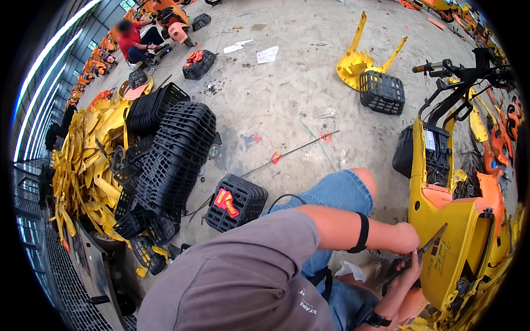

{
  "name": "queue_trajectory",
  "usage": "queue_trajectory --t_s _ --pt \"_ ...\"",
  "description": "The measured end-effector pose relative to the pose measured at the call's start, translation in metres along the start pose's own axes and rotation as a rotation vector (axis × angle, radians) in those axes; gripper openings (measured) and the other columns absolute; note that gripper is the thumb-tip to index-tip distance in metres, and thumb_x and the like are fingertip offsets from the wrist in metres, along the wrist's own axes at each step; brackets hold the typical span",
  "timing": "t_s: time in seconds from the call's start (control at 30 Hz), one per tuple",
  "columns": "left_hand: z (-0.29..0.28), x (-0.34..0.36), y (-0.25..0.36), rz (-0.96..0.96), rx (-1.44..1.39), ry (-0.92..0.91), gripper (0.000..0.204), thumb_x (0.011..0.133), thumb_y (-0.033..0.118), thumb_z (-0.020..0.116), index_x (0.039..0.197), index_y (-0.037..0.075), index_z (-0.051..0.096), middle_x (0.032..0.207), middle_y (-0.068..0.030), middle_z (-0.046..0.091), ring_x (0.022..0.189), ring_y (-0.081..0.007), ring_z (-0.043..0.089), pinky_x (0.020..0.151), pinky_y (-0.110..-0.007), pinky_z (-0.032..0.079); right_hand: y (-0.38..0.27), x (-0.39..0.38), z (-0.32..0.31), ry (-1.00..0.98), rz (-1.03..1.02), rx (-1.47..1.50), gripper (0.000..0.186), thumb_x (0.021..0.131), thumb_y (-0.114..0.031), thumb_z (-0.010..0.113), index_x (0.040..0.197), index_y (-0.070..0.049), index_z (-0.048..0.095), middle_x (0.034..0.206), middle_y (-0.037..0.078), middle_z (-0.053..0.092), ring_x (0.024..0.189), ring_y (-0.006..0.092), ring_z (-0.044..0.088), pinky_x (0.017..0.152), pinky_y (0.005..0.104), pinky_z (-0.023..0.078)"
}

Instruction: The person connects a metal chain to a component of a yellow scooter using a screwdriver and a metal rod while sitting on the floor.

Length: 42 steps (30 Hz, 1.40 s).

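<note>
My left hand [407,239] is curled closed beside the side of a yellow scooter body [466,234]; what its fingers hold is hidden. Just below it, my right hand [407,269] grips a long dark tool [433,237], whose thin pointed end angles up across the yellow panel. Both hands are close together at the panel's near edge. A dark part and a whitish crumpled piece [356,269] lie beneath them, partly hidden by my arms and knee. The scooter's black handlebar frame [461,74] rises above the body.
Stacked black baskets [174,154] and yellow panels [88,160] are heaped left. A basket with red pieces [237,193] sits beside me. Farther off stand a yellow part [356,60] by another basket [381,95] and a crouching person [138,47] at an orange scooter.
</note>
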<state>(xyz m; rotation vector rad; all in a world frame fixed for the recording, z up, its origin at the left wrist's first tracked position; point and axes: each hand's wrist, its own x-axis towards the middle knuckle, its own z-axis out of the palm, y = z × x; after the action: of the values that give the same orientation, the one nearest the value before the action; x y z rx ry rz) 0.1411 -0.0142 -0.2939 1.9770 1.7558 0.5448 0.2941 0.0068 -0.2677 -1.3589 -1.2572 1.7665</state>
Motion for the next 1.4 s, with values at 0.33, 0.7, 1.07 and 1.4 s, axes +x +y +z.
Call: queue_trajectory --t_s 0.33,0.7,1.07,1.4 --pt "0.001 -0.004 0.004 0.030 -0.013 -0.057 0.023 0.087 0.025 0.061 0.091 0.007 0.075 0.089 -0.0121 0.075 0.083 -0.0309 0.073 0.073 -0.043 0.057 -0.002 -0.004 -0.002 0.034 0.026 -0.022 0.026 0.098 -0.017 0.062 0.119 -0.002 0.058 0.080 0.001 0.058 0.051 0.0066 0.045 0.041 0.0218 0.034" --pt "-0.020 -0.021 0.014 0.048 0.028 -0.125 0.022 0.085 0.026 0.063 0.089 0.010 0.076 0.088 -0.0105 0.075 0.081 -0.0307 0.073 0.071 -0.043 0.057 -0.009 -0.006 -0.017 -0.072 0.061 -0.164 0.021 0.099 -0.026 0.062 0.106 -0.006 0.057 0.069 -0.001 0.053 0.049 0.0072 0.047 0.039 0.0220 0.032" --pt "-0.011 -0.011 0.010 0.027 -0.039 -0.015 0.024 0.085 0.025 0.060 0.087 0.006 0.074 0.087 -0.0133 0.075 0.080 -0.0313 0.074 0.070 -0.044 0.058 -0.007 -0.012 -0.002 0.058 0.115 -0.106 0.026 0.102 -0.036 0.059 0.104 -0.010 0.059 0.071 -0.001 0.053 0.050 0.0070 0.047 0.040 0.0217 0.032" --pt "-0.020 -0.009 -0.003 -0.128 -0.058 -0.205 0.020 0.075 0.016 0.074 0.094 0.011 0.079 0.093 -0.0104 0.076 0.087 -0.0264 0.074 0.072 -0.039 0.058 0.010 -0.002 -0.010 -0.037 0.132 -0.204 0.025 0.100 -0.030 0.063 0.102 -0.006 0.058 0.079 0.000 0.058 0.051 0.0073 0.048 0.041 0.0228 0.035"
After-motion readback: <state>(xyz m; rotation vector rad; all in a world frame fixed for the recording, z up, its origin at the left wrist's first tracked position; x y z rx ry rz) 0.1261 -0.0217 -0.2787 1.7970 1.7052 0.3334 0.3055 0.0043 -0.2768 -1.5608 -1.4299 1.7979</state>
